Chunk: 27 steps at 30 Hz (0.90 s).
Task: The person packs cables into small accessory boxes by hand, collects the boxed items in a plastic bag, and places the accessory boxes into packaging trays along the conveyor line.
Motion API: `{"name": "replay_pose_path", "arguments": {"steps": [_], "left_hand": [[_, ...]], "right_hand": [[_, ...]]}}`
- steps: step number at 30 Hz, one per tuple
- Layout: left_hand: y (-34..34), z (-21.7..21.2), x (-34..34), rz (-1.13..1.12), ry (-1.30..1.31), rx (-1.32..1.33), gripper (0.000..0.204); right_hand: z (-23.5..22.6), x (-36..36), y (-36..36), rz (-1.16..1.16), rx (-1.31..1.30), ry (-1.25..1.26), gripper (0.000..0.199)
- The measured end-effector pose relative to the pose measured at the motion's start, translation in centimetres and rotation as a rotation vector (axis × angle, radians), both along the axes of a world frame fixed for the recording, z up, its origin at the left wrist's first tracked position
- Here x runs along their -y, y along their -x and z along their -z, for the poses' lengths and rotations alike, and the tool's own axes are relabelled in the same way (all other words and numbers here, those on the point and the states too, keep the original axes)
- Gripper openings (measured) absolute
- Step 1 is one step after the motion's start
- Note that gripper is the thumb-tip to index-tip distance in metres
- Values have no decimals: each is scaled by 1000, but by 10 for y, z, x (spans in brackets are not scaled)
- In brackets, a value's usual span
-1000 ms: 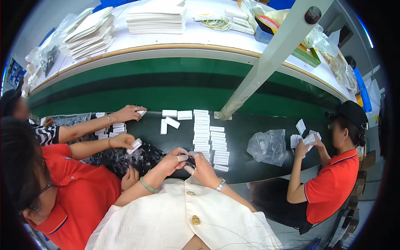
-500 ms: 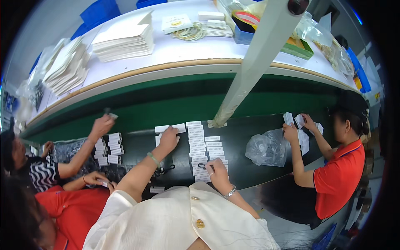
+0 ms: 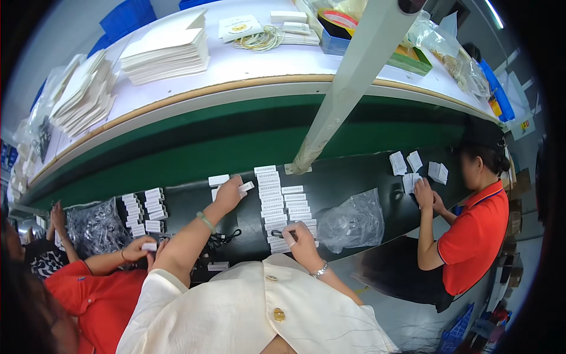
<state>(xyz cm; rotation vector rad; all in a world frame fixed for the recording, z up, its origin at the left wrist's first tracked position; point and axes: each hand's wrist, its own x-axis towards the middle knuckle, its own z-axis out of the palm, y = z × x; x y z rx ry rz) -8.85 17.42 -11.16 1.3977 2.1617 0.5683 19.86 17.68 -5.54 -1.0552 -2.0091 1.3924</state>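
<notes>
My left hand (image 3: 229, 196), with a green bangle on its wrist, is closed around a small white box (image 3: 246, 186) whose end sticks out past the fingers. Another white box (image 3: 219, 180) lies just beyond that hand. Two columns of flat white boxes with printed faces (image 3: 270, 197) run down the dark work surface between my hands. Over the near end of these columns, my right hand (image 3: 302, 242) pinches a looped black cable (image 3: 277, 233); a watch is on that wrist. More black cables (image 3: 227, 237) lie under my left forearm, near a single white box (image 3: 218, 266).
A clear plastic bag (image 3: 354, 221) lies right of the columns. A slanted pale post (image 3: 339, 100) rises behind them to a white shelf (image 3: 236, 64) carrying paper stacks. Co-workers in red shirts sit at both sides, with box groups (image 3: 154, 207) at left and white stacks (image 3: 398, 163) at right.
My left hand has picked up a white box and tilted it. The right hand keeps the cable. The plastic bag has shifted left and nearer; the right co-worker's hands moved nearer. The view shifted slightly.
</notes>
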Motion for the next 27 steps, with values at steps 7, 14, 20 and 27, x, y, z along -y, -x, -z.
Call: {"name": "replay_pose_path", "arguments": {"steps": [7,14,20,27], "left_hand": [[-66,-85,46,-506,-49,1332,36],[-88,-109,94,-397,-333,1774,50],[-94,-101,110,-354,-193,1553,27],[-112,-96,120,-277,81,1556,28]], "right_hand": [[-34,20,24,-60,-129,12,7],[-58,33,27,-92,-260,-171,10],[-63,37,18,21,-236,-244,12],[-56,42,4,-220,-222,-533,21]]}}
